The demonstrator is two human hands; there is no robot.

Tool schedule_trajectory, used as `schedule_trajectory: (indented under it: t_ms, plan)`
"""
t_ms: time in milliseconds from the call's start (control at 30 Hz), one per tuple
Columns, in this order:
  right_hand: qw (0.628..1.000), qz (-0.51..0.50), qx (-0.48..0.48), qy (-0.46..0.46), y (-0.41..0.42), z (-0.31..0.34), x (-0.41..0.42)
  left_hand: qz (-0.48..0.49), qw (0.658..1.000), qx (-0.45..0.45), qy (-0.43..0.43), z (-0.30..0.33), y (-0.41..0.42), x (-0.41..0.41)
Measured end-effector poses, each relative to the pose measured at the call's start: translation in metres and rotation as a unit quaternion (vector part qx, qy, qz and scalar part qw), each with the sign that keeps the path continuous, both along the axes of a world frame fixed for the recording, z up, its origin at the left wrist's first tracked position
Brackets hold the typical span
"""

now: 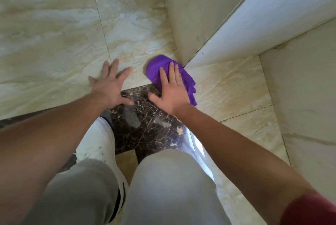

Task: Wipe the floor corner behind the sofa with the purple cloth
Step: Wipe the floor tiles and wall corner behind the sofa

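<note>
Two hands down on the floor (54, 24) now, and I'm reading this as mid-wipe. My right hand (171, 91) lies flat on the purple cloth (156, 69), fingers (171, 71) straight and narrow together, pressing it down rather than gripping it. The cloth sits bunched right at the foot of the wall corner (183, 65), far right of the dark marble strip (145, 124). My left hand (109, 86) is splayed wide on bare tile just left of it, holding nothing, bracing me. No sofa in view from here. Next move, I judge, calls for pushing the cloth tight into the wall joint and sweeping along it, with pressure kept even
</note>
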State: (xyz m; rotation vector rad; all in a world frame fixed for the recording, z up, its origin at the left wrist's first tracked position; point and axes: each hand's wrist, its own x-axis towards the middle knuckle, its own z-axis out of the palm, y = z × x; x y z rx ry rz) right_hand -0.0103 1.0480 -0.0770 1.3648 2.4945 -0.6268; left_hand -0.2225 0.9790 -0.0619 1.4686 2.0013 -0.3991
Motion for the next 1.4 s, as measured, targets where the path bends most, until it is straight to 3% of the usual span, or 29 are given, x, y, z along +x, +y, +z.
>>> schedule_trajectory:
  t_ms: [333,433,533,700,933,1167,1400]
  plan:
    - [0.981,-0.163,-0.109,0.008,0.084,0.027,-0.080,-0.041,0.999,-0.003,-0.001,0.007,0.006,-0.025]
    - [0.996,-0.087,-0.005,0.002,0.079,0.029,-0.077,-0.040,0.997,0.062,0.005,0.006,0.024,-0.049]
    - [0.999,-0.015,0.004,-0.041,0.053,0.014,-0.059,-0.010,0.996,0.088,-0.002,-0.002,0.039,-0.075]
    - [0.997,-0.071,-0.009,-0.025,0.071,-0.003,-0.083,-0.022,0.992,0.121,-0.002,-0.017,0.040,-0.092]
    - [0.995,-0.095,-0.002,-0.017,0.114,-0.013,-0.121,0.042,0.982,0.183,-0.005,-0.032,0.066,-0.110]
    - [0.993,-0.100,0.047,-0.039,0.157,-0.024,-0.164,-0.003,0.969,0.245,0.010,-0.047,0.102,-0.154]
    - [0.991,-0.104,0.066,-0.051,0.208,-0.029,-0.206,0.091,0.955,0.279,0.046,-0.060,0.151,-0.224]
